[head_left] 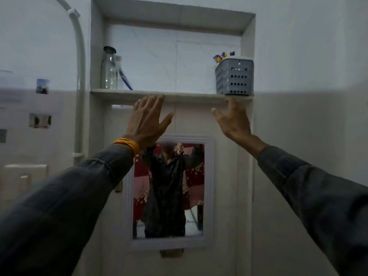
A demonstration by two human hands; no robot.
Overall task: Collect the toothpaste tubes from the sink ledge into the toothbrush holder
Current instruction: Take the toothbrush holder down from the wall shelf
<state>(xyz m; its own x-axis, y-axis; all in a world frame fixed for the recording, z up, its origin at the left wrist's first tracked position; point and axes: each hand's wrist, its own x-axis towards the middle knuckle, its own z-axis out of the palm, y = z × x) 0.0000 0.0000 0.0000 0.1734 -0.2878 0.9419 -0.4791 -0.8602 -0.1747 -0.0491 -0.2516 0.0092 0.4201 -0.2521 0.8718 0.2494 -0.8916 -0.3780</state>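
Note:
A grey perforated toothbrush holder [234, 77] stands at the right end of a wall niche ledge [187, 96]. Purple and yellow tube ends [219, 57] stick out of its top. My left hand [147, 121] is raised just below the ledge near its middle, fingers spread, holding nothing. My right hand [232, 118] is raised below the holder, fingers apart and empty, its fingertips at the ledge's front edge. Both arms wear dark sleeves; a yellow band sits on the left wrist.
A clear glass bottle [109, 68] and a clear cup with a blue toothbrush [122, 73] stand at the ledge's left end. A framed mirror [169, 192] hangs below, reflecting a person. A white pipe [79, 76] runs down the wall at left.

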